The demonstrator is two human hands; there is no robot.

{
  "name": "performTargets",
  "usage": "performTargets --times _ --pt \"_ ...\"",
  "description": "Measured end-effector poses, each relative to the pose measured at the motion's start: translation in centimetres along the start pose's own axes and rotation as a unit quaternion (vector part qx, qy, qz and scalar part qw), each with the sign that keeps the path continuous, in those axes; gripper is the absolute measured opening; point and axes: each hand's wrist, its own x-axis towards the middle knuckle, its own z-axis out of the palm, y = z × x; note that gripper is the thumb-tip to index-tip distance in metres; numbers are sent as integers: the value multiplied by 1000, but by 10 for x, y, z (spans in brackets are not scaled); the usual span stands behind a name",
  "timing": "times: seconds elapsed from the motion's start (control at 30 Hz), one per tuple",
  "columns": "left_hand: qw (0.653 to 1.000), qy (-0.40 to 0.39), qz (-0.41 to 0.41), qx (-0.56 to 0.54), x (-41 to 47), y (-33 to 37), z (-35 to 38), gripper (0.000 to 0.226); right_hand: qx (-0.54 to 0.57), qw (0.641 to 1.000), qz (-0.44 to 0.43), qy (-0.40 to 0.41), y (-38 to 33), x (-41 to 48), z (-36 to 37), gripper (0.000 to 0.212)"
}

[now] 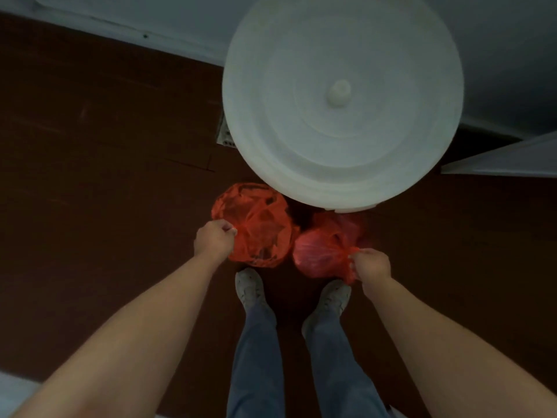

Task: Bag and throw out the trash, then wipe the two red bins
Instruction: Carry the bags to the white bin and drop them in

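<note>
Left hand (214, 238) pinches one stuffed red trash bag (256, 224), right hand (372, 263) grips the other red bag's (322, 251) neck, both beside the lidded white drum (342, 101)

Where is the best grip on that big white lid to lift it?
Pinch the small central knob on the white lid, coming straight down from above: it is the only raised part of a broad, flat disc.

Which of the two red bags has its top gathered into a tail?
The darker red bag in the right hand. The left hand pinches the brighter bag at its edge, with no tail showing.
</note>
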Motion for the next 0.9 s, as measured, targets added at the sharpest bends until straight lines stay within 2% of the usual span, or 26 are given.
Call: performTargets --times 0.2,0.47,0.57,0.7,0.8,0.9 --pt "999 -23 25 7 34 2 61 17 -34 999 -5 21 13 56 14 8" --pt "997 -27 62 45 49 10 98 20 -96 991 -52 73 17 80 18 8" --pt "995 -64 45 56 50 11 102 23 -101 992 -39 62 22 82 19 20" --pt "994 -92 42 43 46 11 101 41 -115 992 -35 44 22 80 15 35" --pt "993 -89 51 51 37 16 91 42 -108 993 -31 34 15 70 6 39" --pt "994 -78 50 56 19 28 68 43 -87 995 -33 39 1 51 -12 35"
